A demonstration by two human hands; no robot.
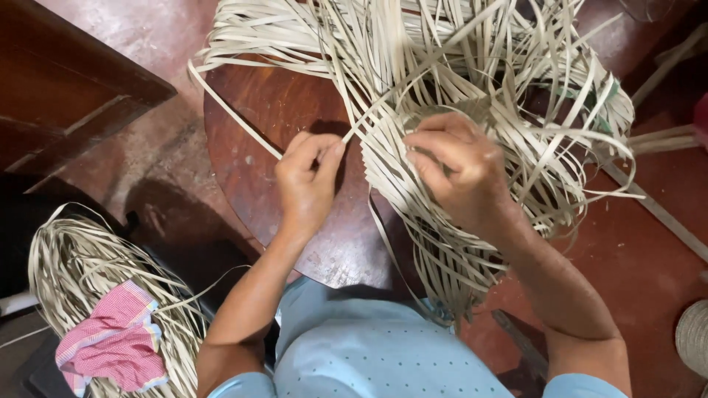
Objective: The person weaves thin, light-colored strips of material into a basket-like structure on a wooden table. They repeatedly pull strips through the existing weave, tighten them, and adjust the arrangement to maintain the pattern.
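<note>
Strips [442, 243] of pale, flat, dried leaf, narrow and cream-coloured, fan out from a half-woven patch and lie across a round wooden table [273, 125], their loose ends hanging over the near edge toward the person's light blue shirt [369, 354].

The left hand [306, 180] is closed in a pinch, thumb and fingers gripping one single strip [236, 110] that runs up and left across the table top. The right hand [461, 166] rests on the woven centre with fingers curled down, pressing and holding several crossed strips there; the fingertips are bent under, so exactly which strip they grip cannot be told.

To the near left, on the floor side, a bundle [88, 273] of the same strips lies in a loop, with a pink checked cloth [114, 343] on top of it.

Farther off, beyond the hands, the free ends spread in a loose tangle [516, 66] over the far rim of the table and out above the reddish floor [641, 250].
</note>
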